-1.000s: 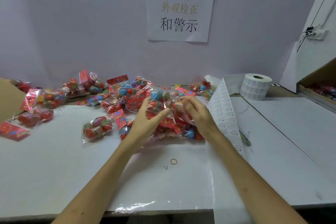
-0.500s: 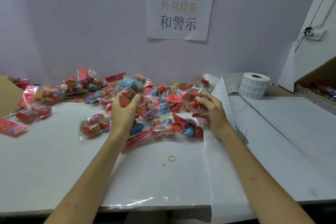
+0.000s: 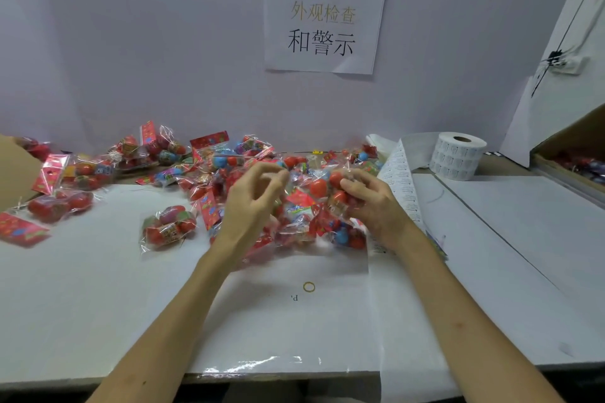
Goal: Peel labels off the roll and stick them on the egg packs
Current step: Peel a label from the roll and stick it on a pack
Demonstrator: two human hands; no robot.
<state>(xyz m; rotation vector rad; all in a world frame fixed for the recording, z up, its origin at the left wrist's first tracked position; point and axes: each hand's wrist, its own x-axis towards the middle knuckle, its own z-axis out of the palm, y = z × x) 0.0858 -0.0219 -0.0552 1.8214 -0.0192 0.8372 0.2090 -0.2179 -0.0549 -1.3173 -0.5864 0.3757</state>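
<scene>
- The right hand grips an egg pack over the pile near the desk's back edge. The left hand is curled and blurred, so its hold is unclear.
- Risk: the glossy wrap may slip, and the loose label strip beside the right hand may snag.
- The desk is white, the roll stands back right, and a notice hangs on the wall.

Clear egg packs lie heaped centre; white label roll stands right.

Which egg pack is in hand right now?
The red-egg pack gripped by the right hand, next to the label strip; the rest lie on the table.
</scene>
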